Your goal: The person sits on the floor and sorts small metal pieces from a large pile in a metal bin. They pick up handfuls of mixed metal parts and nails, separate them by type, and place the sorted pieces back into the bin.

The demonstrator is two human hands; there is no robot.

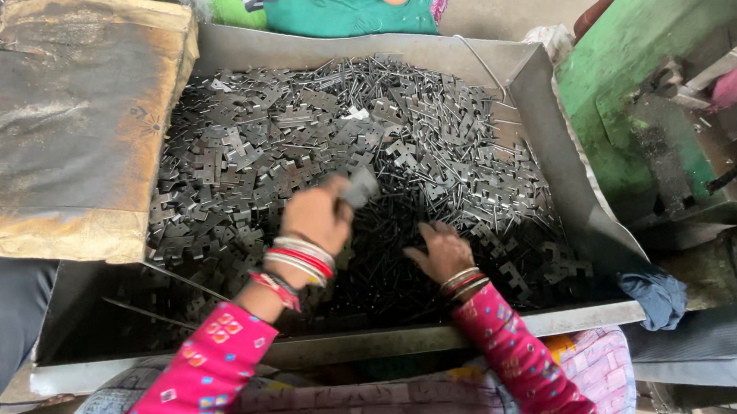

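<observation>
A big metal tray (pixel 553 125) in front of me is heaped with several small dark stamped metal pieces (pixel 295 143) and thin pins. My left hand (pixel 317 215), raised over the heap, is closed around a small grey metal piece (pixel 360 186). My right hand (pixel 441 249) rests low on the pile at the tray's front, fingers pressed down among the pieces; whether it grips one is not visible. Both arms wear pink patterned sleeves and bangles.
A worn wooden board (pixel 60 125) overlaps the tray's left side. A green machine (pixel 661 57) stands on the right, a blue cloth (pixel 660 295) at the tray's front right corner. Another person in green clothing (pixel 346 5) sits beyond the tray.
</observation>
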